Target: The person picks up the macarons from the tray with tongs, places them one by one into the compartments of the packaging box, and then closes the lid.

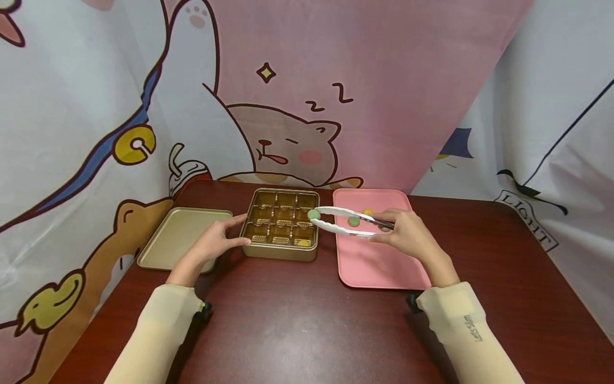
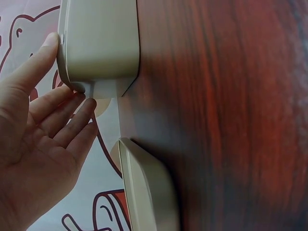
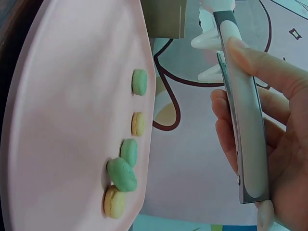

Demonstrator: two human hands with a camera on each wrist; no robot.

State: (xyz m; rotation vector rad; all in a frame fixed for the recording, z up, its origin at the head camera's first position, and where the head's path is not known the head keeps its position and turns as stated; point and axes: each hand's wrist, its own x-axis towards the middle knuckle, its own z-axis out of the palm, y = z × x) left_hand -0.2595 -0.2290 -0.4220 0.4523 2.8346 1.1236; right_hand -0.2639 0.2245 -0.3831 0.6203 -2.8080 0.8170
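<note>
My right hand grips a pair of tongs with white tips and grey-edged handles. A green macaron is pinched between the tips, over the right column of a gold box. The box has an insert with several square compartments, and a yellow macaron lies in the front right one. My left hand rests on the box's left side, its thumb by the front corner and its fingers loosely extended against the wall. In the left wrist view, the fingertips meet the box.
A pink tray stands right of the box. On it are several macarons, among them a green macaron and a yellow macaron. At the left lies a gold lid. A printed curtain hangs behind the dark wooden table.
</note>
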